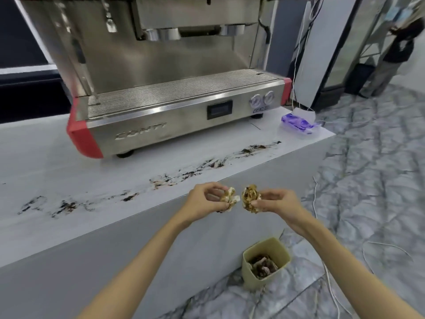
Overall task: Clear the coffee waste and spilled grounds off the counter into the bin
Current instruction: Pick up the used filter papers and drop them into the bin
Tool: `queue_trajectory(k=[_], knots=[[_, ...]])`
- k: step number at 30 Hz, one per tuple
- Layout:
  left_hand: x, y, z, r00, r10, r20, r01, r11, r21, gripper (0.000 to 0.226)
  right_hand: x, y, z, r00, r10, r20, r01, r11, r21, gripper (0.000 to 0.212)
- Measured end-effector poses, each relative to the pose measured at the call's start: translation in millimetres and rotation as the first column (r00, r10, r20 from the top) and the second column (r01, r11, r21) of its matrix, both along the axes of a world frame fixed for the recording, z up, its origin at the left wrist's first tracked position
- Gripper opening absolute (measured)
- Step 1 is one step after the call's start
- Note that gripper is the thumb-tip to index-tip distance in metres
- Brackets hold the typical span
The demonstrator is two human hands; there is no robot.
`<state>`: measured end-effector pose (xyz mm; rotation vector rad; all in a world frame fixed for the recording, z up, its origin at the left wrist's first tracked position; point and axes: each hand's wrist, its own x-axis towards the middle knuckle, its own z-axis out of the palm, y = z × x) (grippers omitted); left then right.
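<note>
We see two bare forearms reach out from the bottom of the frame, meeting just past the front edge of a white counter. The left hand is curled, fingers pinched around a crumpled, coffee-stained paper wad. The right hand mirrors it, fingertips closed on a second stained wad. The two wads sit just beside each other with a narrow gap between them, held in the air above the floor and not over the countertop.

We count two wads in the hands, one bin, and one espresso machine, steel with red corners, standing at the back of the counter. Spilled grounds streak the counter in a broken dark trail running from the lower left toward the right end, in front of the machine; we make out roughly six smeared patches, though the blur makes an exact count unsure.

Below the hands, on the grey marbled floor against the counter's front panel, stands a pale yellow-green bin, open at the top. Inside it lies a heap of brown-stained crumpled waste, filling the lower part.

At the counter's far right end rests a clear plastic pack with purple print. White cables trail across the floor near the bin.
</note>
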<state>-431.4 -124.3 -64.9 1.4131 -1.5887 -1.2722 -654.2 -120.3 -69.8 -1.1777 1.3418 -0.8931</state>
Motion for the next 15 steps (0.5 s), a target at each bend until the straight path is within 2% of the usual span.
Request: queue_trajectory(k=[5, 10, 15], knots=[[-78, -40, -16, 0.999, -0.019, -0.033, 0.021, 0.999, 0.044, 0.032, -72, -42, -5, 1.0, 0.007, 0.001, -0.007, 0.999, 0.042, 0.029], [-137, -70, -28, 0.998, 0.044, -0.047, -0.039, 0.994, 0.101, 0.033, -137, -85, -7, 0.999, 0.045, -0.01, -0.045, 0.997, 0.057, 0.038], [-178, -82, -34, 0.991, 0.124, -0.057, -0.114, 0.981, 0.154, 0.032, -173, -116, -18, 0.99, 0.135, -0.042, -0.133, 0.99, 0.047, 0.03]])
